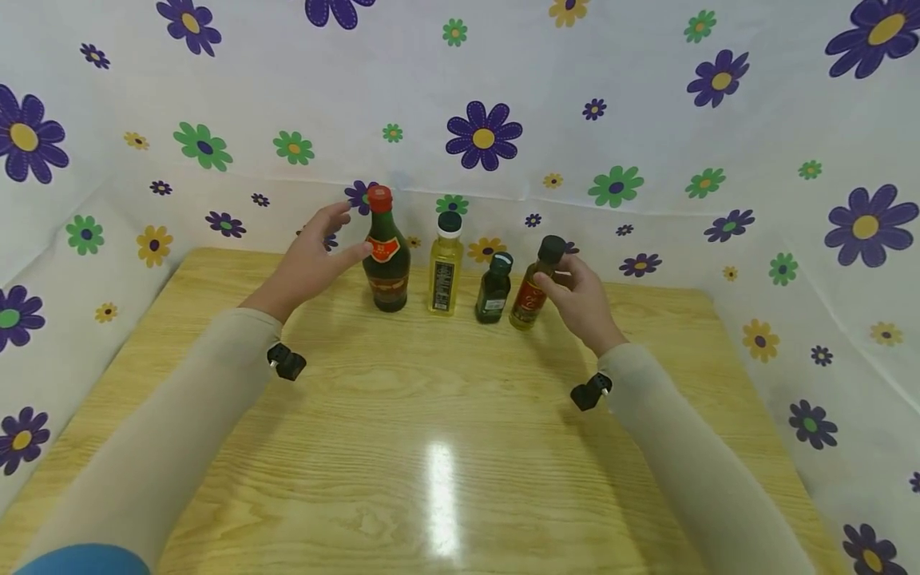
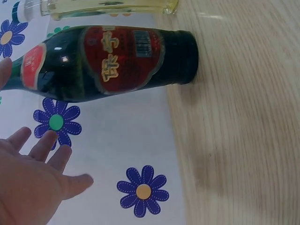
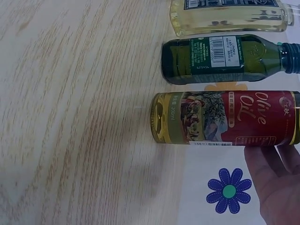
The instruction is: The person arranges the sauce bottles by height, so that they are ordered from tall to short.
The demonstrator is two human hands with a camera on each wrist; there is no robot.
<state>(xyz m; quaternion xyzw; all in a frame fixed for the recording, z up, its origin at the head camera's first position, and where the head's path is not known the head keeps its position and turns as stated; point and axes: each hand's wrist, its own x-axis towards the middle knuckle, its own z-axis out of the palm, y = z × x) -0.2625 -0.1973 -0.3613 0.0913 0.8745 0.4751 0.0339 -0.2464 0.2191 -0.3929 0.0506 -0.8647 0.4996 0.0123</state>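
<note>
- A clear bottle of yellow oil (image 1: 446,275), upright, with a dark cap, a white collar and a dark printed label.
- Just beside it, a small dark green bottle (image 1: 493,291), upright, its label bearing a white barcode panel.
- A pale wood-grain counter (image 1: 374,431) with a bright glare streak (image 1: 442,503).
- White cloth (image 1: 532,72) behind and at both sides, printed with purple, green and yellow flowers.

Worktop (image 1: 359,447), broad free stretch across its front, red-capped bottle (image 1: 389,286) barring inward path of left hand (image 1: 309,259), narrow gaps separating it, yellow oil bottle (image 1: 446,275), small green bottle (image 1: 492,293) and olive oil bottle (image 1: 529,299), right hand (image 1: 580,299) blocking outer side, flowered cloth (image 1: 532,88) walling rear.
</note>
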